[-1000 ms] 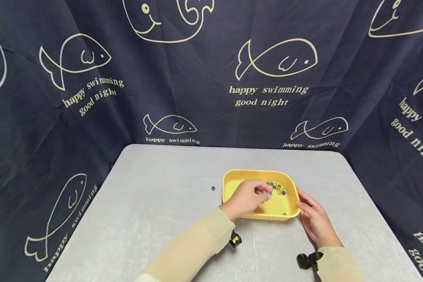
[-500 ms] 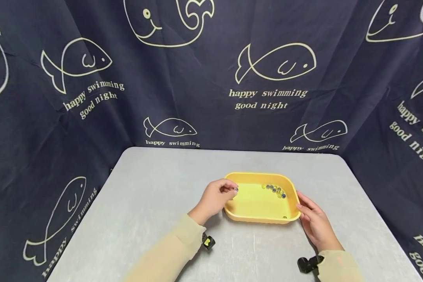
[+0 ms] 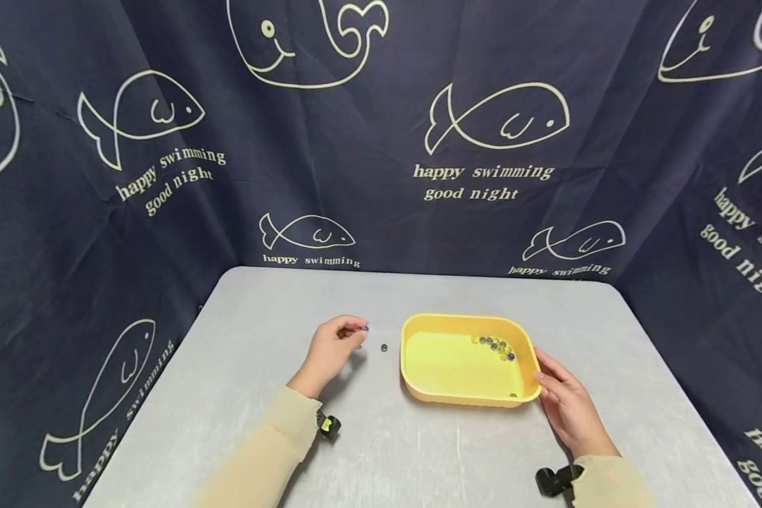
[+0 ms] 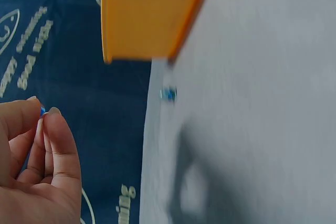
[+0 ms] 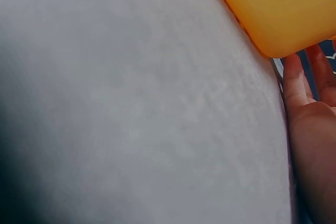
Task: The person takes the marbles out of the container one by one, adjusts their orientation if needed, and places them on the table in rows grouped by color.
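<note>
My left hand (image 3: 331,351) is left of the yellow bin and above the table, pinching a small blue marble (image 3: 365,329) between thumb and fingertips. The left wrist view shows a sliver of that marble (image 4: 43,111) between the fingertips. Between this hand and the bin, a dark marble (image 3: 384,348) lies alone on the table. My right hand (image 3: 570,402) rests its fairly straight fingers and thumb against the right end of the yellow plastic bin (image 3: 460,401). Inside, several blue and yellow marbles (image 3: 495,346) cluster near the back right, and one marble (image 3: 513,396) sits near the front right corner.
Everything stands on a grey table (image 3: 228,416). A dark blue curtain (image 3: 381,176) printed with fish and words surrounds its back and sides. Both wrists wear black camera mounts.
My left hand has moved left out of the bin, over its left wall, carrying the marble past the lone one on the table. My right hand has stayed at the bin's right end.
</note>
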`<state>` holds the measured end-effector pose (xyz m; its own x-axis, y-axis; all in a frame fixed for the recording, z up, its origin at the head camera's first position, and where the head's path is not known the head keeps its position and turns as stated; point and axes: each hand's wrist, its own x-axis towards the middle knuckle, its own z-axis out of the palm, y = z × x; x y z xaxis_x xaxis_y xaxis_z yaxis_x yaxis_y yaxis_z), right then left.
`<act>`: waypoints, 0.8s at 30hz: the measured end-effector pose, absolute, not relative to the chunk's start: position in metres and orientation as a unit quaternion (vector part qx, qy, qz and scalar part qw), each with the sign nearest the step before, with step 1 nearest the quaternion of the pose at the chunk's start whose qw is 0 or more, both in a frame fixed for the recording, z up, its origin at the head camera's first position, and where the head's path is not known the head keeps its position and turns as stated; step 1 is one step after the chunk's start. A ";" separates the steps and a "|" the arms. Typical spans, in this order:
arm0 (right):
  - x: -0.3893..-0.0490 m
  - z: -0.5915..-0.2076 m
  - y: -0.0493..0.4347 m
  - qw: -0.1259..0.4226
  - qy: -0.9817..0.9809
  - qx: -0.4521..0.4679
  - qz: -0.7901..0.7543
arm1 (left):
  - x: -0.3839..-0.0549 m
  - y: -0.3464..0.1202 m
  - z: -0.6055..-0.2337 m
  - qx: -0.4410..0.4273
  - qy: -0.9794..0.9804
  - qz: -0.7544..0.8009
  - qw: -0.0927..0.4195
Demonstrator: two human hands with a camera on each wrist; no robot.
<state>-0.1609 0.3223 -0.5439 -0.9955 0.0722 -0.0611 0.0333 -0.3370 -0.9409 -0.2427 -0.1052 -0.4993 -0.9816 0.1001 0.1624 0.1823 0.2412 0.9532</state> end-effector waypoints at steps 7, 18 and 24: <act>-0.162 -0.543 0.321 0.013 -0.582 -0.053 0.812 | -0.246 -0.123 -0.504 -0.060 -0.797 -0.600 0.035; -0.162 -0.546 0.321 0.007 -0.580 -0.044 0.814 | -0.252 -0.124 -0.540 -0.014 -0.781 -0.624 -0.028; -0.162 -0.547 0.322 0.009 -0.579 -0.048 0.814 | -0.253 -0.123 -0.544 -0.022 -0.793 -0.608 -0.028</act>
<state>-0.1616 0.3225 -0.5472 -0.9952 0.0703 -0.0686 0.0418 -0.3287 -0.9435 -0.2535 -0.1228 -0.5445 -0.9974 0.0691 -0.0187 0.0000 0.2604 0.9655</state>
